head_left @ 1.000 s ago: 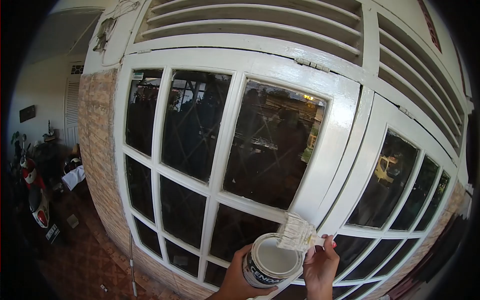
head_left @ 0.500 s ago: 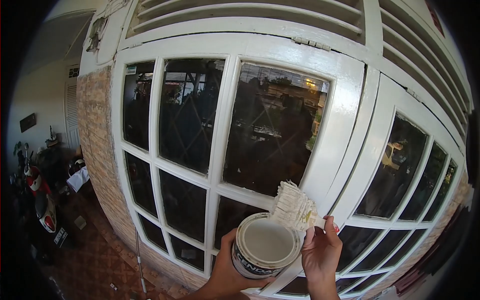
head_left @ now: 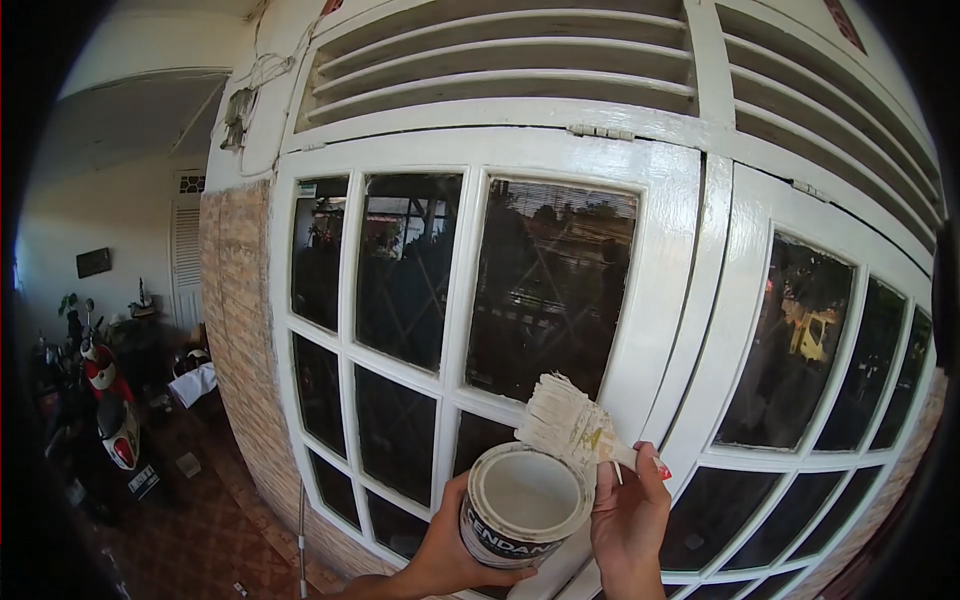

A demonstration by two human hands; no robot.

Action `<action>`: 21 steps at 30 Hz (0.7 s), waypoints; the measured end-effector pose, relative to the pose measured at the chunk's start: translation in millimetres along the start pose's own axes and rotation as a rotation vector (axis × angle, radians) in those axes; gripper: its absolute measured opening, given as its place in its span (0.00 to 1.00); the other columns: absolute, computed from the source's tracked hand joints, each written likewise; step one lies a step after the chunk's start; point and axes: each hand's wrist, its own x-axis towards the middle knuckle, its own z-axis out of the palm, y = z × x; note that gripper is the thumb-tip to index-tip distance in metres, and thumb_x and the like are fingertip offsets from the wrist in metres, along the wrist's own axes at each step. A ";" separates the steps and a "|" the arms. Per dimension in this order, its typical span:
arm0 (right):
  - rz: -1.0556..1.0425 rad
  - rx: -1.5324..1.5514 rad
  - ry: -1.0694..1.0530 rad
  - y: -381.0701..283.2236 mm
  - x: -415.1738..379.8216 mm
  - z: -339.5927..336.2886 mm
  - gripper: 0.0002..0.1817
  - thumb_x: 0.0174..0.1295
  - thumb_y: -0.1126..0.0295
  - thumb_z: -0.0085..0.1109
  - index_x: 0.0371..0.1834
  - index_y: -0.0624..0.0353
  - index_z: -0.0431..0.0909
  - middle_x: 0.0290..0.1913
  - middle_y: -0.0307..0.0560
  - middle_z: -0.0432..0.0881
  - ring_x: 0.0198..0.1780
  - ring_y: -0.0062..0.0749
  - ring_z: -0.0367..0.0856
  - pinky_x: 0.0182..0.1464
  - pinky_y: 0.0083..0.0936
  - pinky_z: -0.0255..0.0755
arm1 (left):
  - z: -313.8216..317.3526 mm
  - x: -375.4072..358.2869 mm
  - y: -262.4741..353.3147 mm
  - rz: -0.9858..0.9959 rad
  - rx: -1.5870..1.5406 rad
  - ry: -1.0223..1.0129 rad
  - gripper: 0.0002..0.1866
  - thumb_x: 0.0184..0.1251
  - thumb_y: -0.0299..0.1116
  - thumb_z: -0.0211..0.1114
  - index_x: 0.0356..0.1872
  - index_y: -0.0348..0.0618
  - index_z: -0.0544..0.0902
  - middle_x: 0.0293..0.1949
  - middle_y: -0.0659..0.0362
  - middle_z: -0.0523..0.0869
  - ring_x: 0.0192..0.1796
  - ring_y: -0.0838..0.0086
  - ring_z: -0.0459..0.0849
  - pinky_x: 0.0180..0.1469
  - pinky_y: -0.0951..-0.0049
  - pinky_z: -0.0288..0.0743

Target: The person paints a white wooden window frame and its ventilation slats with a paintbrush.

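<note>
A paint can (head_left: 512,540) with white paint inside is gripped around its side by my left hand (head_left: 440,548). Its rim is smeared with paint. In my right hand (head_left: 632,515) is a wide paintbrush (head_left: 568,420), held by the handle between thumb and fingers. White paint cakes the bristles, which point up and to the left, just above the can's far rim. Behind both hands stands a white window frame (head_left: 672,290) with dark glass panes (head_left: 550,290). The brush overlaps the frame's lower crossbar in this view.
Slatted vents (head_left: 500,65) run above the window, and a second white window (head_left: 735,330) adjoins at the right. A brick-patterned wall strip (head_left: 240,300) borders the left side. Farther left, a red motorcycle (head_left: 115,420) stands on the tiled floor (head_left: 205,530). A pole (head_left: 302,540) leans below the window.
My view has tilted up and shifted left, showing more of the vents. Both hands still hold the can and brush, and the brush stays close above the can.
</note>
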 end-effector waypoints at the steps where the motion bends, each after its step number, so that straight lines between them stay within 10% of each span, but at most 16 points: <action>1: -0.007 -0.007 0.001 0.0 -0.1 0.3 0.11 0.73 0.64 0.64 0.48 0.61 0.79 0.49 0.52 0.83 0.52 0.38 0.87 0.52 0.24 0.88 | 2.6 -1.4 -4.3 0.017 0.002 0.007 0.68 0.31 0.38 0.93 0.76 0.37 0.55 0.69 0.48 0.70 0.72 0.59 0.71 0.74 0.58 0.66; 21: -0.223 -0.341 -0.406 -32.6 30.8 18.3 0.14 0.77 0.62 0.57 0.50 0.64 0.74 0.44 0.52 0.83 0.45 0.34 0.88 0.45 0.27 0.88 | -5.8 18.2 -23.1 -0.038 -0.141 0.051 0.67 0.36 0.34 0.92 0.76 0.35 0.52 0.69 0.44 0.69 0.73 0.58 0.70 0.76 0.60 0.63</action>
